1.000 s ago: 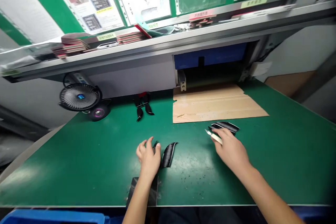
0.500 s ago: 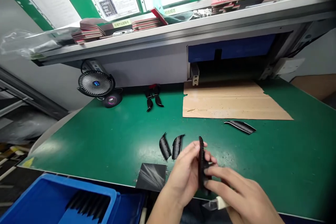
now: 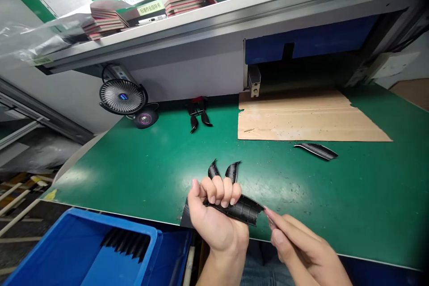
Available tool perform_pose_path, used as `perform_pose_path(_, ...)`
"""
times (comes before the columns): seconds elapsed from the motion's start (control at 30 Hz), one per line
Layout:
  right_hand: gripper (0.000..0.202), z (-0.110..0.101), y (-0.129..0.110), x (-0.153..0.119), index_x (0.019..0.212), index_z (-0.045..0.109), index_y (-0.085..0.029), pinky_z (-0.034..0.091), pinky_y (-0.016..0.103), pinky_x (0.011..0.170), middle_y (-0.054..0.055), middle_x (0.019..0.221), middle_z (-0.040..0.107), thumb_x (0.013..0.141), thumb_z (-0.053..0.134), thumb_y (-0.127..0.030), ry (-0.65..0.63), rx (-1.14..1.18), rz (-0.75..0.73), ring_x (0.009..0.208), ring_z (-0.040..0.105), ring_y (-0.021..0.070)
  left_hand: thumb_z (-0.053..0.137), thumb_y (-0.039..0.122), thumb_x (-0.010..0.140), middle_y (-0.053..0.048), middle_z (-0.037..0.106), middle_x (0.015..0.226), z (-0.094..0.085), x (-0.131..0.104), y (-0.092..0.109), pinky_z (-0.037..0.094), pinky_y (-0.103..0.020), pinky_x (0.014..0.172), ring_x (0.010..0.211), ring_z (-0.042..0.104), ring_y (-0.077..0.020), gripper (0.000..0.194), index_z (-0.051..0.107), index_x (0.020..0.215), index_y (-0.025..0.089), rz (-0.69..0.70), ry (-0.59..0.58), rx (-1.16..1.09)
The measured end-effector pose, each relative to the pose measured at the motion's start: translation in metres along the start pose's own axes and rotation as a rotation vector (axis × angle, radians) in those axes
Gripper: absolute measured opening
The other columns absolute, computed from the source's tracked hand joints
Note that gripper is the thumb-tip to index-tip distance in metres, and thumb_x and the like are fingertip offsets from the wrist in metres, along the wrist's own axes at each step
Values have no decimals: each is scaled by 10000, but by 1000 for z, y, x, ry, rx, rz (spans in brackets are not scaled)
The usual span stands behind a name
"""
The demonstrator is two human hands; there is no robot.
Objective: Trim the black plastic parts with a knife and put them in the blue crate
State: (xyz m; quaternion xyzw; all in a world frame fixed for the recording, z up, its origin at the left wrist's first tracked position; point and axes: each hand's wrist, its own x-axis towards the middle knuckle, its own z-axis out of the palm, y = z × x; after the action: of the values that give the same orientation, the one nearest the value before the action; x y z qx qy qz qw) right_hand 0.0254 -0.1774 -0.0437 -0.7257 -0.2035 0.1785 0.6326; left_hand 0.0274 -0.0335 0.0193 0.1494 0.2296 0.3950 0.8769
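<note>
The left hand [image 3: 217, 214] holds a curved black plastic shell [image 3: 246, 211] just above the front edge of the tabletop [image 3: 144, 174], its fingers curled over one end and its thumb raised at the side. The shell's hollow, grid-lined face shows, and its free end points toward the right hand [image 3: 301, 248]. That hand's fingertips come together at this free end, seemingly touching its corner; whether they pinch anything cannot be told.

Beyond the left hand, toward the middle of the tabletop, two similar black shells [image 3: 232, 171] stand side by side, partly hidden by its fingers. Another black piece [image 3: 316, 151] lies near the front edge of a cardboard sheet [image 3: 311, 120], which covers the right part of the tabletop's rear edge. A dark pad [image 3: 186, 215] shows at the front edge, mostly behind the left hand. A small fan [image 3: 123, 97] is near the rear left corner. Below the front edge, a blue bin [image 3: 112, 220] holds a row of black parts [image 3: 125, 243].
</note>
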Motion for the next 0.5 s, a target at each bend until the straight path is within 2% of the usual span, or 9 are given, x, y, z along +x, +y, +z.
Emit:
perform_pose_path(0.17,499,-1,-5,10,1358,476,-240,525,303,797,35,832,591,908,542,-446,-238,305,218,768,613,169,495,319,815,57,95,515,4,-5,2,186,-236,414,448,114,-92,437,192,527,192,10,-1,7)
perform_pose_path(0.27,474,2,-5,12,1338,499,-257,503,308,817,14,786,561,905,560,-440,-309,426,282,776,600,164,483,324,820,56,96,508,3,-6,3,189,-239,413,447,114,-93,440,193,518,191,16,-6,2)
perform_pose_path(0.37,431,2,-2,12,1302,539,-258,502,273,754,1,725,556,904,565,-424,-318,434,315,726,578,152,471,335,827,55,93,500,2,-7,3,192,-237,410,444,114,-94,449,188,510,190,22,-9,4)
perform_pose_path(0.5,412,-2,-3,15,1285,561,-210,498,243,676,16,727,585,920,529,-399,-334,264,229,683,548,157,451,345,844,53,91,493,2,-9,2,204,-235,407,442,112,-95,467,181,498,186,39,-19,15)
